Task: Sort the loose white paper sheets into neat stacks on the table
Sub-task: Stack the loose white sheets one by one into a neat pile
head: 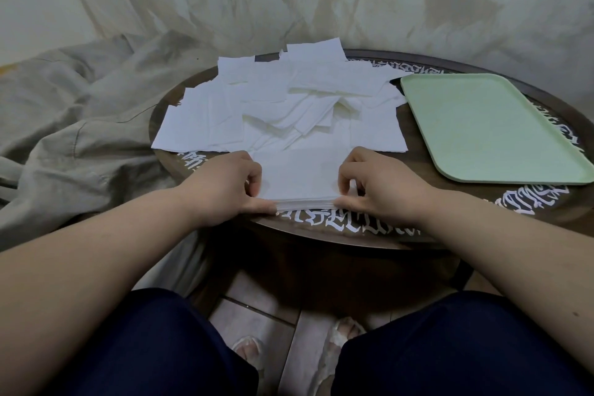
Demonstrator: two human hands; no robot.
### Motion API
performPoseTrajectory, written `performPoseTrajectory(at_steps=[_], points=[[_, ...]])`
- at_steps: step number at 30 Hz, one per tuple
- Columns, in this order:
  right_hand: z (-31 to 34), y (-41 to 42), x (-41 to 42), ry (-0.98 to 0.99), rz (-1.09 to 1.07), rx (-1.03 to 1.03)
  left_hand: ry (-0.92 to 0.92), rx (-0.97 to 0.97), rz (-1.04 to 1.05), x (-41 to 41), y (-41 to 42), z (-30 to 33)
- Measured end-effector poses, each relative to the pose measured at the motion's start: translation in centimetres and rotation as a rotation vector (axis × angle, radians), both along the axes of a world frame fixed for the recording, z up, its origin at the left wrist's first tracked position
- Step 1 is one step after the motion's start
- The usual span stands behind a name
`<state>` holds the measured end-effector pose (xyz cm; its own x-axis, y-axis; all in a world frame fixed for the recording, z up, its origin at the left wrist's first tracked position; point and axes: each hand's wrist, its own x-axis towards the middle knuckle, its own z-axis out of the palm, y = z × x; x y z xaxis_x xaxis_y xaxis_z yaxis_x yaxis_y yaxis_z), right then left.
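My left hand (229, 185) and right hand (374, 183) pinch opposite sides of a stack of white sheets (300, 180) at the round table's (418, 167) near edge, squaring it; loose sheets (276, 106) lie beyond my grip, a green tray (488, 128) to its right

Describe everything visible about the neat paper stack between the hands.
The stack is a squared pile of thin white sheets, layered edges showing along its near side. It lies flat at the near edge of the round dark table. The left hand and right hand grip its sides; loose sheets lie behind.
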<state>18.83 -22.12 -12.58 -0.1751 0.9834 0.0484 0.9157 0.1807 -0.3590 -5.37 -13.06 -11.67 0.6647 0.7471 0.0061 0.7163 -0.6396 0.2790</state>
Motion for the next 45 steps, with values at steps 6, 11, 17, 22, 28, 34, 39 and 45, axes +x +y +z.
performPoseTrajectory(at_steps=[6,11,17,22,28,34,39,45], points=[[0.0,-0.1,0.1,-0.005,-0.019,-0.015,-0.004,-0.016,0.015,0.0,0.0,-0.1],[0.2,0.0,0.0,-0.027,-0.027,-0.005,-0.016,-0.030,0.047,0.2,-0.1,0.0],[0.3,0.1,-0.1,-0.043,-0.065,0.124,0.048,0.061,-0.031,0.8,0.2,-0.5],[-0.2,0.2,-0.2,-0.043,-0.054,0.003,0.134,-0.009,-0.041,1.0,0.2,-0.6],[0.0,0.2,-0.3,-0.029,-0.047,-0.053,0.094,-0.133,-0.015,0.7,0.2,-0.7],[0.3,0.5,-0.2,-0.007,-0.062,-0.024,0.022,-0.104,-0.015,0.6,0.4,-0.9],[1.7,3.1,1.0,-0.072,-0.200,0.123,-0.036,0.193,0.140,1.0,3.5,-0.1],[2.3,8.2,1.8,-0.108,-0.237,0.180,-0.028,0.179,0.203,3.8,7.4,0.5]])
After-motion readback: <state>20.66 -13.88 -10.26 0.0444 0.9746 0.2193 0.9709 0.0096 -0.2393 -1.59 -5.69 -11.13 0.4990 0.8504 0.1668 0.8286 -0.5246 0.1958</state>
